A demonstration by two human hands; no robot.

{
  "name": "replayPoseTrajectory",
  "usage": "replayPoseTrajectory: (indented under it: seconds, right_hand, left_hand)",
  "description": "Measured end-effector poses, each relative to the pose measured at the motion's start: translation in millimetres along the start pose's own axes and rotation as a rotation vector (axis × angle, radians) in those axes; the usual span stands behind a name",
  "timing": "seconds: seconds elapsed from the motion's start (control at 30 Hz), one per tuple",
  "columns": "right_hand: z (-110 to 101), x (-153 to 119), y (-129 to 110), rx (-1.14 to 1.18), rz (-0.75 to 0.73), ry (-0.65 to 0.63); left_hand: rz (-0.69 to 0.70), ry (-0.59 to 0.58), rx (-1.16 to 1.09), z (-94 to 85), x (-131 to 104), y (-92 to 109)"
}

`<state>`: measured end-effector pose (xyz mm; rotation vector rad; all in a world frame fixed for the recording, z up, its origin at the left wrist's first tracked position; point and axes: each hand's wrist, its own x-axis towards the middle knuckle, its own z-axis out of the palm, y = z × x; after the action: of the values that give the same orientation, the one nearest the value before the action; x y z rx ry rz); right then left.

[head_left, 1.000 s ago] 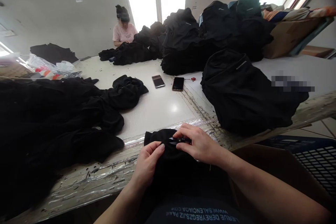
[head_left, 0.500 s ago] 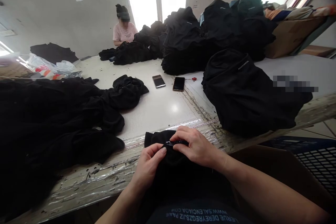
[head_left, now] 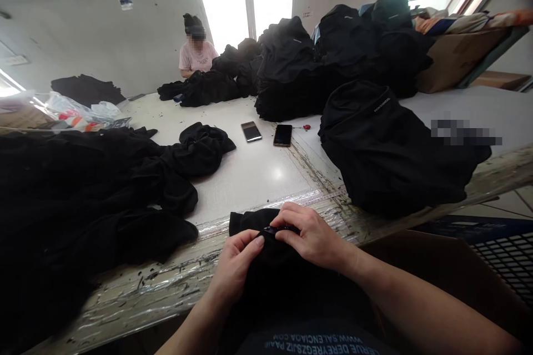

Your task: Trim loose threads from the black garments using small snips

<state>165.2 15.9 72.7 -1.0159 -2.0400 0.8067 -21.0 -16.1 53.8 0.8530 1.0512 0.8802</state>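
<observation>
Hands meet over black cloth at the near edge of a white desk [head_left: 266, 175]: the left hand [head_left: 233, 266] pinches a garment [head_left: 252, 222] between thumb and fingers, and the right hand [head_left: 310, 236] grips a small dark tool [head_left: 275, 229], its tip just beside the pinch. Most of the tool is hidden by the right fingers, and its make is hard to tell. Lower down, the garment melts into the worker's own dark clothing; a pile [head_left: 62, 188] at left is cut off by the view, and a blurred patch covers one end of the stack [head_left: 387, 150] at right. A second ago the tool stood farther from the left fingers, a bright blade showing; now it has closed in. Two phones, one pale [head_left: 251, 132] and one dark [head_left: 282, 135], lie mid-desk. Worn, shiny tape [head_left: 166, 277] lines the near edge. Beyond, a co-worker in pink [head_left: 197, 58] bends over more black cloth [head_left: 216, 87] beside a bright window [head_left: 222, 0], hands hard to make out.
</observation>
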Motion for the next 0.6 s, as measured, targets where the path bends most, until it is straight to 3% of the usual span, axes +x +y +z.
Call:
replayPoseTrajectory:
  seconds: [0.47, 0.6]
  right_hand:
    - [2, -3, 4, 0.031, -0.025, 0.059]
    - [-3, -3, 11, 0.059, 0.049, 0.118]
  left_hand:
    - [-0.03, -0.018, -0.09, 0.0, 0, -2]
    - [-0.038, -0.018, -0.137, -1.0, -2, -4]
